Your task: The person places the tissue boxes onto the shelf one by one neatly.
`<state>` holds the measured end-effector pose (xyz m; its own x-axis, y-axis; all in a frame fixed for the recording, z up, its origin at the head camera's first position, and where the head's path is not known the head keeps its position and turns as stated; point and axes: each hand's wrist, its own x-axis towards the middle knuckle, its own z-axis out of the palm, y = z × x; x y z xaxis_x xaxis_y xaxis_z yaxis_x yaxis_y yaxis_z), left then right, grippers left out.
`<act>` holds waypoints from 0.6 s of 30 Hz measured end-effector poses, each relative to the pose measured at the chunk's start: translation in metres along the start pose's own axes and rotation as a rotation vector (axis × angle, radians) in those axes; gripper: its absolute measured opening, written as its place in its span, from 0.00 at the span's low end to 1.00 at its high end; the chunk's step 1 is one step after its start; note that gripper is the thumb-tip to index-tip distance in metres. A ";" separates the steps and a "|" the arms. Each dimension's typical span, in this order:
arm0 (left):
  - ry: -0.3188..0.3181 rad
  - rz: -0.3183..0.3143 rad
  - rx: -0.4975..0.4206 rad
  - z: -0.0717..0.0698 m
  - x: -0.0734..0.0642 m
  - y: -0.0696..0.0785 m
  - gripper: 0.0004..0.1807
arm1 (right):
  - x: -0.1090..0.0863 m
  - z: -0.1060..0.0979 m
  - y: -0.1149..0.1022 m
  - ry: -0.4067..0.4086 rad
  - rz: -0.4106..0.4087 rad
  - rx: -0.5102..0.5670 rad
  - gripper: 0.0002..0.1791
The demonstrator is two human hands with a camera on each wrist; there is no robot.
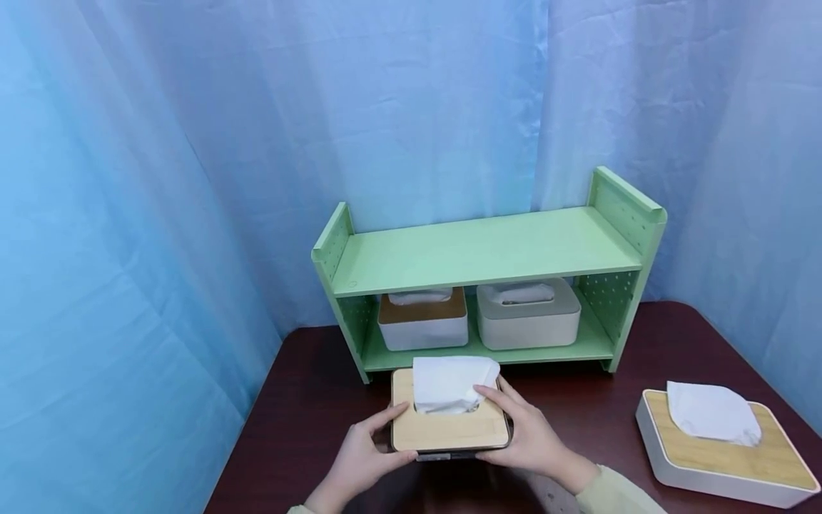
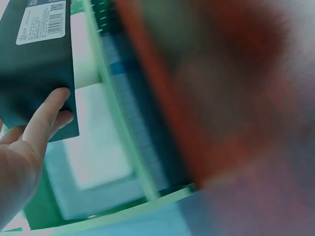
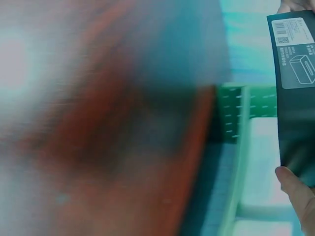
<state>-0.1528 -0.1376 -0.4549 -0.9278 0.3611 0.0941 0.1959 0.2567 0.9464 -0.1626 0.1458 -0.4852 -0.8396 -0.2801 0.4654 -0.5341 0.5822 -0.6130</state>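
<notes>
Both hands hold a tissue box (image 1: 449,432) in front of the shelf, with a light wooden lid and a white tissue (image 1: 452,382) standing out of its slot. My left hand (image 1: 362,457) grips its left side, and my right hand (image 1: 533,435) grips the right side, fingers near the tissue. In the left wrist view, the box's dark side (image 2: 37,73) bears a printed white label, with the left fingers (image 2: 44,120) against it. The right wrist view shows the dark face (image 3: 300,113) with a label and a box drawing; a right fingertip (image 3: 290,184) touches its edge.
A green two-tier shelf (image 1: 475,250) stands at the back of the dark table (image 1: 308,414). On its lower tier sit a brown-topped tissue box (image 1: 424,332) and a grey-white one (image 1: 529,328). A white tissue box with wooden lid (image 1: 726,457) lies at the right.
</notes>
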 end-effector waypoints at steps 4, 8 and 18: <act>0.050 0.069 0.052 -0.009 0.001 0.021 0.37 | 0.014 -0.013 -0.017 0.030 -0.064 -0.011 0.50; 0.089 0.107 0.094 -0.013 0.001 0.034 0.36 | 0.022 -0.024 -0.028 0.041 -0.086 -0.017 0.51; 0.143 0.160 0.095 -0.020 0.005 0.061 0.34 | 0.043 -0.048 -0.043 0.053 -0.140 -0.041 0.52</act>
<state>-0.1519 -0.1381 -0.3901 -0.9167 0.2748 0.2902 0.3671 0.2923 0.8831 -0.1709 0.1456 -0.4088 -0.7499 -0.3208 0.5785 -0.6404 0.5712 -0.5134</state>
